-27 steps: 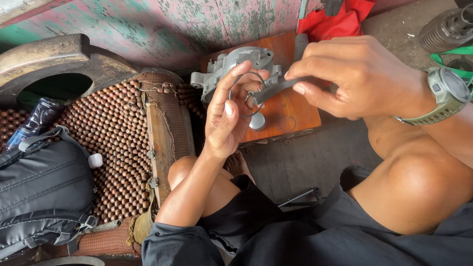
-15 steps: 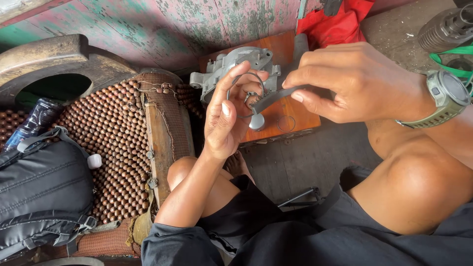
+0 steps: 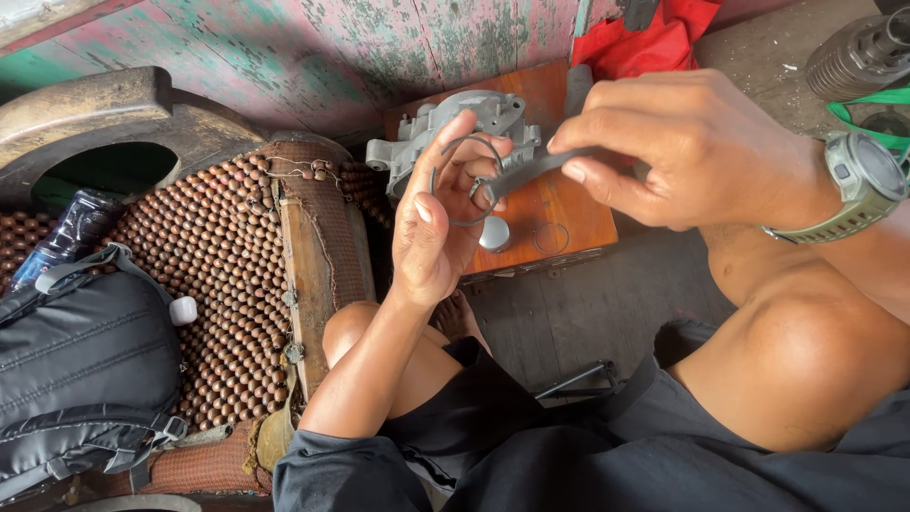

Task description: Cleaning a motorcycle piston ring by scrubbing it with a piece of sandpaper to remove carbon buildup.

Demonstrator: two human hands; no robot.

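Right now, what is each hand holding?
Left hand: closed on a thin wire ring.
Right hand: closed on a grey metal tool.

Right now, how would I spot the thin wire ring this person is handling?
Find the orange-brown wooden board by the painted wall. In front of it the raised left hand pinches a thin dark wire ring. Unlike the chunky grey metal casting behind, it is a bare hoop.

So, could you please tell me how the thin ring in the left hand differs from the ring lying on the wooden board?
The thin dark ring is held up in the left hand; the ring on the board lies flat on the wooden board. The held one looks larger and darker. Both are thin, round hoops.
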